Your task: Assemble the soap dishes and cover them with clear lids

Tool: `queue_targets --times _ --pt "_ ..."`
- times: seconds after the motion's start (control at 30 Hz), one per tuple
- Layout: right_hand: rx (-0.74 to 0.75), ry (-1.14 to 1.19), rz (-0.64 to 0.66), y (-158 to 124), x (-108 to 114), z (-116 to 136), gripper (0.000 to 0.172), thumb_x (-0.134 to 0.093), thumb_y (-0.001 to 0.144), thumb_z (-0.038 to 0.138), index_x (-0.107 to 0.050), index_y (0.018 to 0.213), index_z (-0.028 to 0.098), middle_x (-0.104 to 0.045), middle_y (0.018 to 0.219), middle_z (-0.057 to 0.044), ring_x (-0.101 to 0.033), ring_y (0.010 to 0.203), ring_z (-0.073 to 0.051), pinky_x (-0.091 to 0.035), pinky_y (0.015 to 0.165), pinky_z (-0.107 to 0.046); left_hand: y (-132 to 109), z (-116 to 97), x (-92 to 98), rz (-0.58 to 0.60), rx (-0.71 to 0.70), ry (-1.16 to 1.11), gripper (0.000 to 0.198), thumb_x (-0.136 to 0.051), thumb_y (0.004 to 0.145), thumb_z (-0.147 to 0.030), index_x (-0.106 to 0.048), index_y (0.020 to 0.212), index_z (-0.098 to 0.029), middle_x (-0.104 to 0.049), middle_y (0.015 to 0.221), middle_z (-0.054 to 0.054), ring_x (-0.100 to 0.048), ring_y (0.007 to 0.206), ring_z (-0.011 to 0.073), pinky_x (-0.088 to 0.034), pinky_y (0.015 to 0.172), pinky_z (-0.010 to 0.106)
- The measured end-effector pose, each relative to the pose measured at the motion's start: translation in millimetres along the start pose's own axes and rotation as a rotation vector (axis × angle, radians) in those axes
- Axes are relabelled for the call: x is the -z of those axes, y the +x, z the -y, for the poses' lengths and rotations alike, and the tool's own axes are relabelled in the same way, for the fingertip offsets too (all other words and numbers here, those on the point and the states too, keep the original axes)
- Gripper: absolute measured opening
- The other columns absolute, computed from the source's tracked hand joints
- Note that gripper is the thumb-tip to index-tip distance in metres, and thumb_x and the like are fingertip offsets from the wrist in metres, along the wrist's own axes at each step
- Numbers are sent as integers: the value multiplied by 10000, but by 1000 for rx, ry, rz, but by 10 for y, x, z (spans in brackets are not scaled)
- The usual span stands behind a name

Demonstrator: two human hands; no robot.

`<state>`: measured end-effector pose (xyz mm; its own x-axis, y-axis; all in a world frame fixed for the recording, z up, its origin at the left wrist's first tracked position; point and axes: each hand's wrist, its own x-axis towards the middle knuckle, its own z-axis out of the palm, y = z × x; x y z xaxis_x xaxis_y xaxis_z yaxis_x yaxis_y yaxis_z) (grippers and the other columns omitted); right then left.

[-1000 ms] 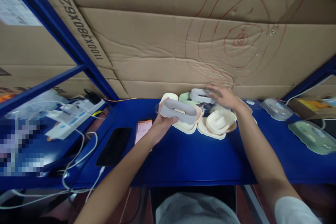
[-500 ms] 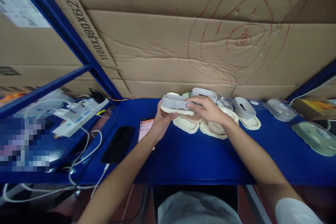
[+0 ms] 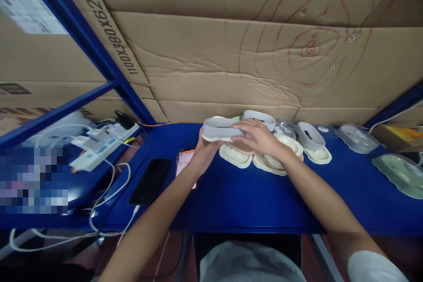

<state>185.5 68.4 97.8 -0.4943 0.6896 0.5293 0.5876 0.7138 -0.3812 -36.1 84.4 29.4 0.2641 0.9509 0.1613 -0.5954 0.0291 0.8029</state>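
My left hand [image 3: 202, 155] grips the left end of a grey oval plastic piece [image 3: 218, 128] sitting on a cream base, held just above the blue table [image 3: 251, 198]. My right hand [image 3: 256, 137] closes over the right end of the same piece. Under and around my hands lie several cream oval dishes [image 3: 235, 157] and one pinkish dish. Another grey oval piece [image 3: 259, 117] rests behind my right hand. A further grey piece on a cream dish [image 3: 310, 141] lies to the right.
A black phone [image 3: 150, 179] and a pink-cased phone [image 3: 185, 163] lie left of my hands. A power strip [image 3: 99, 143] and white cables sit at far left. Clear lids [image 3: 356, 136] and a green tray [image 3: 399, 174] lie at right. A cardboard wall stands behind.
My right hand left the pile at the back and came onto the grey piece in my left hand. A grey piece on a cream dish now lies at the right.
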Motion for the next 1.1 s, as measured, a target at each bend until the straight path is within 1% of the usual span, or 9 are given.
queue_targets --times 0.17,0.33,0.5,0.57,0.63,0.73,0.83,1.0,1.1 --pt "-20 89 -99 -2 154 16 279 -645 1029 461 -777 1183 269 -792 1171 -55 -721 1098 -247 -550 996 -412 -30 18 -20 32 -25 22 899 -922 711 -168 -496 1475 -376 -643 1442 26 -618 1326 238 -470 1162 434" --pt "-93 -191 -204 -86 405 -222 292 -624 1031 437 -767 1189 237 -775 1211 -96 -703 1156 -294 -525 1049 -463 3 28 20 2 4 7 817 -909 721 -187 -536 1428 -359 -631 1446 19 -600 1351 244 -486 1151 440" --pt "-263 -402 -156 -191 533 -471 331 -570 1037 360 -734 1265 184 -747 1274 -155 -677 1217 -358 -506 1071 -555 11 -48 8 -39 -2 -40 780 -890 742 -154 -540 1411 -349 -675 1376 2 -642 1300 222 -460 1183 458" --pt "-257 -417 -150 -192 456 -388 399 -566 1046 395 -684 1376 205 -681 1420 -158 -609 1342 -374 -450 1135 -602 1 -54 -16 -42 7 -52 744 -895 741 -144 -556 1377 -330 -693 1346 2 -649 1298 222 -452 1193 461" --pt "-135 -305 -54 -162 318 -200 444 -589 1043 437 -645 1442 249 -643 1489 -125 -583 1391 -338 -441 1168 -565 -11 -50 -37 -37 24 -60 699 -897 748 -147 -568 1341 -315 -700 1330 3 -659 1288 219 -449 1200 463" --pt "25 -150 94 -92 132 92 376 -600 1043 404 -689 1394 300 -718 1389 -79 -666 1287 -278 -517 1094 -466 -27 -62 -47 -22 29 -73 670 -900 761 -165 -570 1325 -314 -690 1349 7 -668 1281 217 -442 1212 464" --pt "9 -219 14 -58 138 150 314 -541 1056 303 -750 1289 272 -768 1276 -87 -708 1188 -284 -544 1023 -463 -37 -105 -31 50 20 -61 714 -898 785 -202 -534 1385 -337 -665 1396 32 -661 1323 255 -404 1239 495" --pt "-142 -421 -271 -156 452 -294 320 -527 1027 256 -763 1238 209 -768 1230 -127 -698 1179 -320 -532 1040 -500 -39 -109 6 153 48 -34 847 -881 840 -288 -395 1528 -386 -585 1533 105 -660 1341 300 -345 1259 568" --pt "-199 -445 -275 -227 583 -563 324 -567 1012 304 -757 1257 207 -741 1302 -149 -671 1259 -345 -509 1096 -541 -31 -73 17 146 67 -12 862 -887 839 -298 -389 1540 -363 -615 1485 117 -704 1264 291 -374 1236 582"
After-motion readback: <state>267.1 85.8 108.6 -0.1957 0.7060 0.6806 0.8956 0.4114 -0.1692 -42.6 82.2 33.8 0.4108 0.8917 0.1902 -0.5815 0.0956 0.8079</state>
